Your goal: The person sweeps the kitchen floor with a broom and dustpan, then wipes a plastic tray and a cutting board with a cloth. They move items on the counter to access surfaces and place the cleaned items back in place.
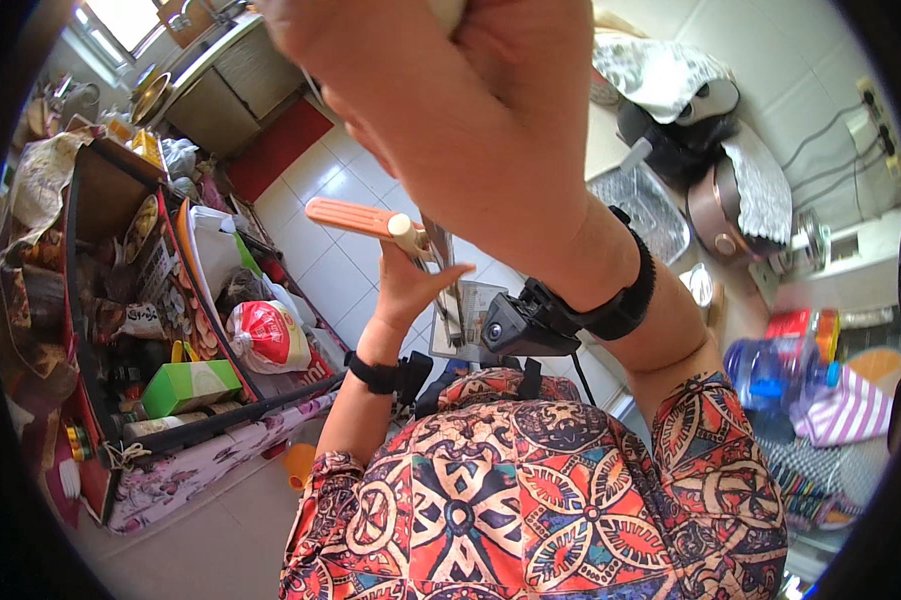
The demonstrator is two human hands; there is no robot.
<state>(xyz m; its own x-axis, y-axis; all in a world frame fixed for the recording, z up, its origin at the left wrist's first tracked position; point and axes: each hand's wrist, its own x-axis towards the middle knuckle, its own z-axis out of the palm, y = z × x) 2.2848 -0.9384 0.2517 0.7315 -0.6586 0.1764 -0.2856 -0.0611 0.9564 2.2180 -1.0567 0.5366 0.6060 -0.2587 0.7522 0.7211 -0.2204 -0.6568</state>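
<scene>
My left hand (407,289) is near the middle of the view, its thumb spread to the right. Its fingers are mostly hidden behind a tool with a ribbed orange handle (353,216), a cream round cap and long metal parts; whether they grip it is unclear. My right hand (465,97) is raised very close to the camera, above and right of the tool. Its fingers are bent, and a pale thing shows partly among them at the top edge. What my right hand holds is hidden. Both wrists wear black straps; a small black camera (521,328) is on the right one.
On the left, an open rack (210,416) holds bags, a green box (191,386) and packets. A counter on the right bears a clear plastic tray (640,210), a rounded brown appliance (720,214) and a blue-tinted plastic bottle (765,375). A red mat (281,150) lies on the tiled floor.
</scene>
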